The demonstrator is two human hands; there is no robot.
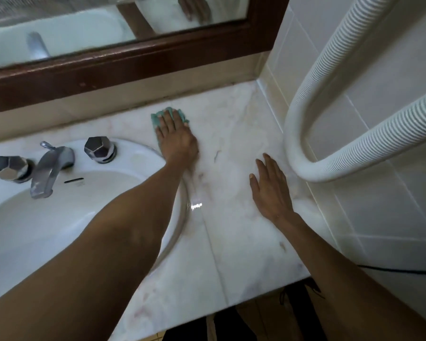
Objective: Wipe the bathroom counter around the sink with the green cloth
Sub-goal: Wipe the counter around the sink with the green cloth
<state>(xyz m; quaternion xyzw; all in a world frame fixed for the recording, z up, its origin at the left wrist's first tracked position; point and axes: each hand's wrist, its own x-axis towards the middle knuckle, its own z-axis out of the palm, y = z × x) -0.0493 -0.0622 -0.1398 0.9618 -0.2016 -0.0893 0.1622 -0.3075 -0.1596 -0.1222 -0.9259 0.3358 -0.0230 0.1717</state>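
A small green cloth point(155, 119) lies on the pale marble counter point(231, 230), near the back wall just right of the white sink point(59, 217). My left hand point(176, 140) presses flat on top of the cloth, and only the cloth's far and left edges show past the fingers. My right hand point(271, 190) rests flat on the counter further right, fingers spread, holding nothing.
A chrome faucet point(51, 167) with two faceted knobs point(100, 148) stands at the back of the sink. A dark wooden mirror frame point(133, 67) runs along the back wall. A white ribbed hose point(330, 119) loops over the counter's right edge by the tiled wall.
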